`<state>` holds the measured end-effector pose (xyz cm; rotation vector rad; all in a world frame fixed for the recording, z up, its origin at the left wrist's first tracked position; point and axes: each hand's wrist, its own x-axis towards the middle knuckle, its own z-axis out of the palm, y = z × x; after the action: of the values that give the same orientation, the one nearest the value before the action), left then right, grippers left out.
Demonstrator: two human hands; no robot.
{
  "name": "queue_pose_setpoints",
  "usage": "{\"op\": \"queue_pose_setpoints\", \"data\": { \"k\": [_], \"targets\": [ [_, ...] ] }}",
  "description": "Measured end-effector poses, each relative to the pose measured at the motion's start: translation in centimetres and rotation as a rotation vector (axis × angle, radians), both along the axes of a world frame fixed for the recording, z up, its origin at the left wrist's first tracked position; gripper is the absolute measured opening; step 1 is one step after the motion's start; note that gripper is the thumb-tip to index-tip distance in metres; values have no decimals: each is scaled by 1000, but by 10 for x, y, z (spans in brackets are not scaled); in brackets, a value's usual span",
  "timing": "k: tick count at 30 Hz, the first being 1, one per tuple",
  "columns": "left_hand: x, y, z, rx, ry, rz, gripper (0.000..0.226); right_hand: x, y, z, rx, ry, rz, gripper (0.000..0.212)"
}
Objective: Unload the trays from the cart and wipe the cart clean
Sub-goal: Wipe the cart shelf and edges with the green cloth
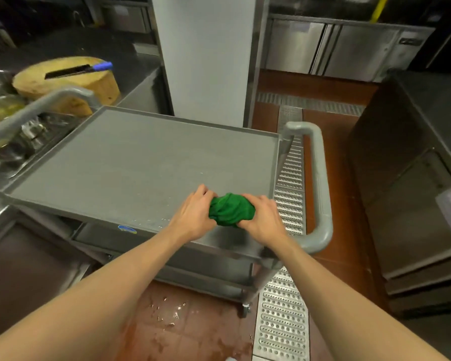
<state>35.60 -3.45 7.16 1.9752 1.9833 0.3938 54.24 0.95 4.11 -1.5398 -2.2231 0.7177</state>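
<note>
Cart top shelf [130, 162]: no trays on it | green cloth [231, 210] bunched at near right edge | left hand [193, 214], right hand [262, 220] each curled round one end | soft, light, likely damp; grip whole wad, press flat.

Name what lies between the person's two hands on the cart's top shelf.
A bunched green cloth, gripped by the left hand and right hand, shown in the head view.
</note>
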Motion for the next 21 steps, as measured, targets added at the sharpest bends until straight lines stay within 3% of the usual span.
{"op": "queue_pose_setpoints", "data": {
  "k": [9,21],
  "targets": [
    [-24,68,-23,20,-85,-8,51,-21,58,-10,-8,-39,-50,66],
    [-61,169,-32,1,-161,-202,48,-49,117,4,22,-166,-151,67]
  ]
}}
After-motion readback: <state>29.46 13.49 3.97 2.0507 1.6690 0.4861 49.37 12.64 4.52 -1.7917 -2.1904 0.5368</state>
